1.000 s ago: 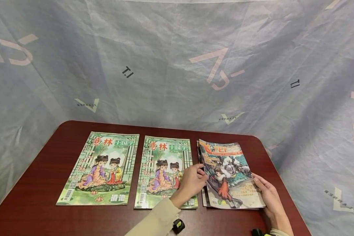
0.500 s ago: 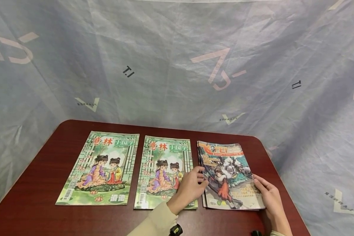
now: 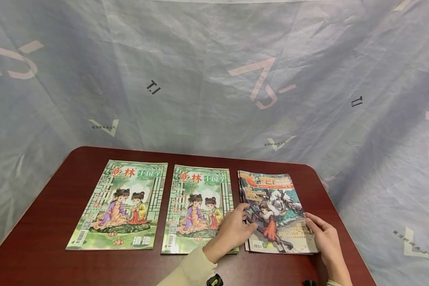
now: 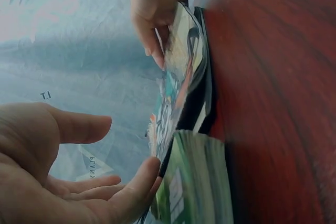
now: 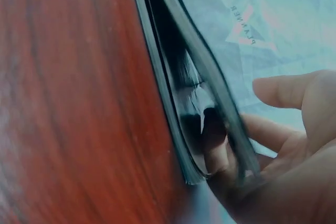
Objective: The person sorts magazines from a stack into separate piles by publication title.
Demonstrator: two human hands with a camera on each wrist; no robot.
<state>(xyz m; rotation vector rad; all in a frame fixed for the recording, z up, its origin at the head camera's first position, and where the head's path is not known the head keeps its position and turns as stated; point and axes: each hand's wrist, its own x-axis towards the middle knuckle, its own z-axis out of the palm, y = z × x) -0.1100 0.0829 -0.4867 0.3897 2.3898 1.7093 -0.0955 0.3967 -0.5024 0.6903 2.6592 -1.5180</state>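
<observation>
Well to the left of the glossy paper magazine with orange title lettering and an action-scene cover [image 3: 277, 210], flat on the dark red wood-grain table [image 3: 103, 268]: a green paper magazine with red title characters and two cartoon figures [image 3: 119, 204]. Just left of the orange-titled magazine: a second, matching green paper magazine [image 3: 189, 216], also flat, lower right part covered by the left hand [image 3: 230, 230]. Against the left edge of the orange-titled magazine: that same bare hand, spread, thumb well apart from the fingers, one fingertip touching the edge; behind its wrist, a beige sleeve [image 3: 191, 268]. Right of both green magazines: the orange-titled magazine itself, on top of at least one other magazine [image 5: 192, 176], right side raised above a dark gap. Cannot tell the exact number beneath. At the right edge of the orange-titled magazine: the bare right hand [image 3: 327, 238], gripping the raised edge, a finger curled underneath. Cannot tell the thumb's contact with the cover. Behind the orange-titled magazine, beyond the table: a grey fabric sheet [image 3: 200, 79] with pink, pale yellow and black printing.
</observation>
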